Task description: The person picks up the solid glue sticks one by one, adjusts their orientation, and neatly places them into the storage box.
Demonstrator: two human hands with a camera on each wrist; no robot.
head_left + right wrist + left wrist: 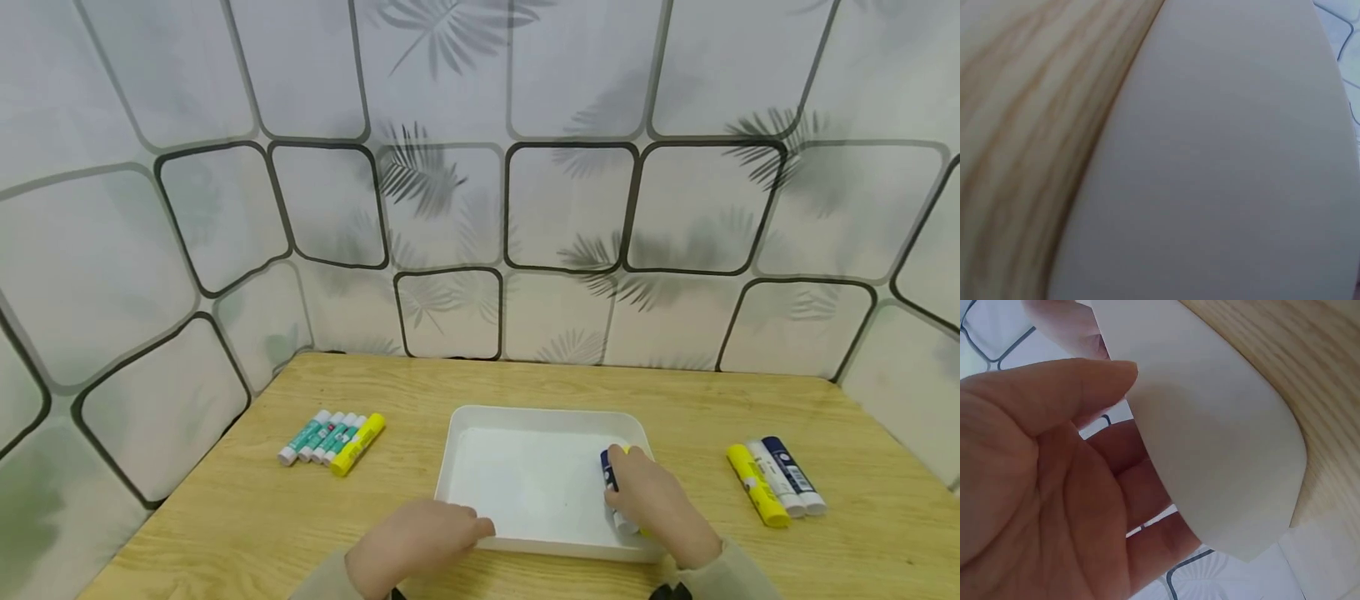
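A shallow white tray [525, 475] rests on the wooden table. My left hand [423, 537] is at its front left corner; in the left wrist view the thumb lies outside the tray wall [1216, 444] and the fingers reach behind it, holding the rim. Inside the tray's right side, my right hand [656, 500] grips glue sticks. A navy blue stick [607, 469] and a white one [624, 523] show beside the fingers, with bits of yellow; the hand hides the rest. The right wrist view is mostly filled by the tray's outer wall [1222, 162].
Left of the tray lie several teal-and-white glue sticks [303, 437] in a row with a yellow one [357, 446]. To the right are a yellow stick [757, 486], a white stick [777, 479] and a navy stick [793, 475]. A patterned curtain [562, 317] stands behind the table [225, 517].
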